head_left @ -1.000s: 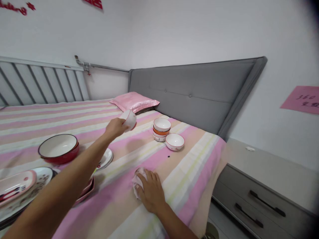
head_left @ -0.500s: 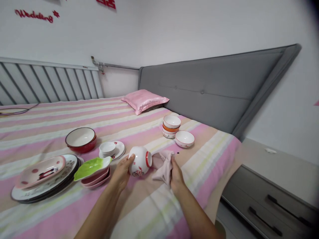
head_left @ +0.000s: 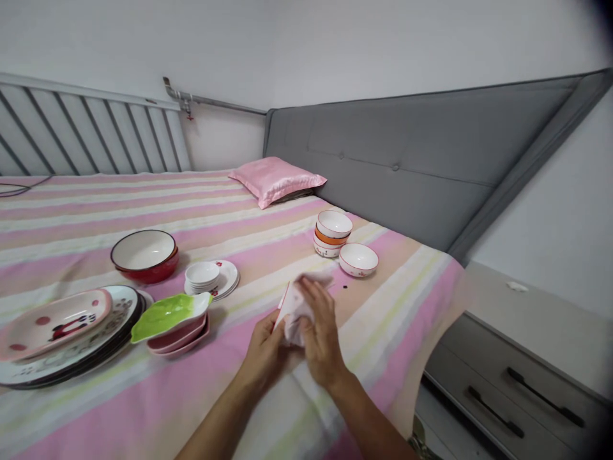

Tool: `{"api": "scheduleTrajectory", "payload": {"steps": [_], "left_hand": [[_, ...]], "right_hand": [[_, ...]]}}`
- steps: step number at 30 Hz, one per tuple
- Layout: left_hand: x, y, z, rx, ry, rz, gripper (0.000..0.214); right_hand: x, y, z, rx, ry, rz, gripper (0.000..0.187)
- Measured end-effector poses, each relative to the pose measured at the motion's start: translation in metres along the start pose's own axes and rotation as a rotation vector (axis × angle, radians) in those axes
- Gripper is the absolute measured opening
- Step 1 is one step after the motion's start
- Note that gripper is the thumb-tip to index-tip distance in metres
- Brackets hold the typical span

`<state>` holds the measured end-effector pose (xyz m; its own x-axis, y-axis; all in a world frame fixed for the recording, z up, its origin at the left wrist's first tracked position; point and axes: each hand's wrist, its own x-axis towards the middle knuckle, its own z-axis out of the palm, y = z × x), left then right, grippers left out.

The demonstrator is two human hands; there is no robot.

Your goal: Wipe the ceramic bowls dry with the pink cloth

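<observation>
My left hand (head_left: 264, 348) grips a white bowl (head_left: 283, 303) with a red rim, tilted on its side above the bed. Only a strip of the bowl shows; the rest is behind a pale pink cloth (head_left: 297, 314). With bent fingers, my right hand (head_left: 322, 335) presses that cloth against the bowl. Beyond my hands a stack of small bowls (head_left: 334, 225), one of them orange, stands beside a single white bowl (head_left: 359, 259) with a red rim.
To the left lie red bowls (head_left: 148, 271), small white dishes on plates (head_left: 230, 281), a green leaf-shaped dish (head_left: 167, 314) over pink ones, and a stack of larger plates (head_left: 119, 319). A pink pillow (head_left: 275, 179) rests by the grey headboard (head_left: 412, 140). A drawer cabinet (head_left: 527, 358) stands right.
My right hand has brought the cloth leftward onto the bowl. The bowl has turned so its rim edge shows and its red foot is hidden. The camera view has shifted slightly.
</observation>
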<state>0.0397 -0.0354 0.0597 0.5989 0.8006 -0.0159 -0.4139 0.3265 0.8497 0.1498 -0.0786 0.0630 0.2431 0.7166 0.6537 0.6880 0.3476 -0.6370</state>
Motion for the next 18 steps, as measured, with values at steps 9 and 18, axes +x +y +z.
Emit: {"api": "scheduleTrajectory", "payload": {"steps": [9, 18], "left_hand": [[-0.006, -0.006, -0.008, -0.031, 0.373, -0.041, 0.025], [0.001, -0.015, 0.002, -0.102, 0.139, -0.051, 0.025]], "right_hand": [[-0.009, -0.018, 0.004, -0.221, 0.054, -0.276, 0.042], [0.006, 0.001, -0.001, -0.016, 0.08, 0.15, 0.035]]}}
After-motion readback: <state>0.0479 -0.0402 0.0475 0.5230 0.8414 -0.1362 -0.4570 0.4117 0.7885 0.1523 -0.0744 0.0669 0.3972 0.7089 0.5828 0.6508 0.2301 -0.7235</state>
